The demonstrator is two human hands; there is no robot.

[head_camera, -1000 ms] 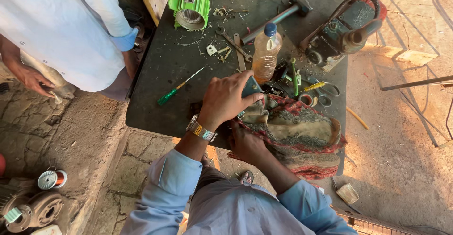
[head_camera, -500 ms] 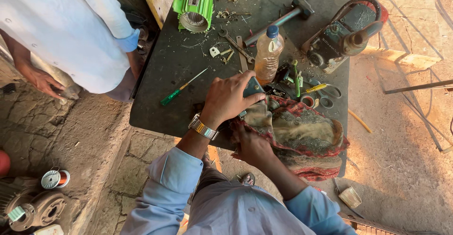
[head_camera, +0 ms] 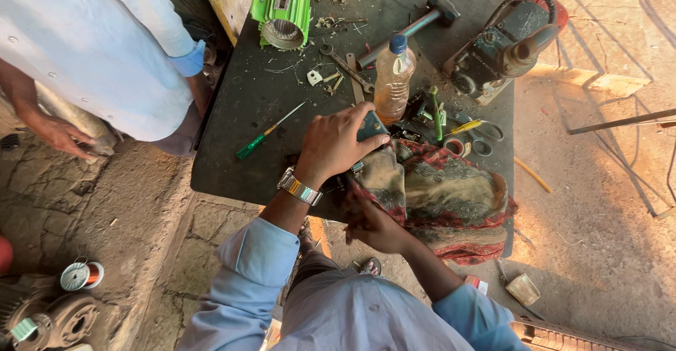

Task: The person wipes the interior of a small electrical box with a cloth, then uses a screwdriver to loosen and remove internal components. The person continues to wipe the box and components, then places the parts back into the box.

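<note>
The left hand is closed over a small blue-green block at the near edge of the dark metal worktop. Just to its right lies the dirty red patterned cloth. The right hand sits under the cloth's left end, nearer to it, fingers pinching its edge.

Workbench top: matt black, dusty, littered with shavings. Patterned cloth: woven red fabric, grimy and soft-folded. Bottle: clear plastic, amber liquid, glossy blue cap. Motor housing: bright green, ribbed, semi-gloss. Hammer and spanner: dull bare metal. Screwdriver: translucent green plastic handle. Wristwatch: polished metal band.
</note>
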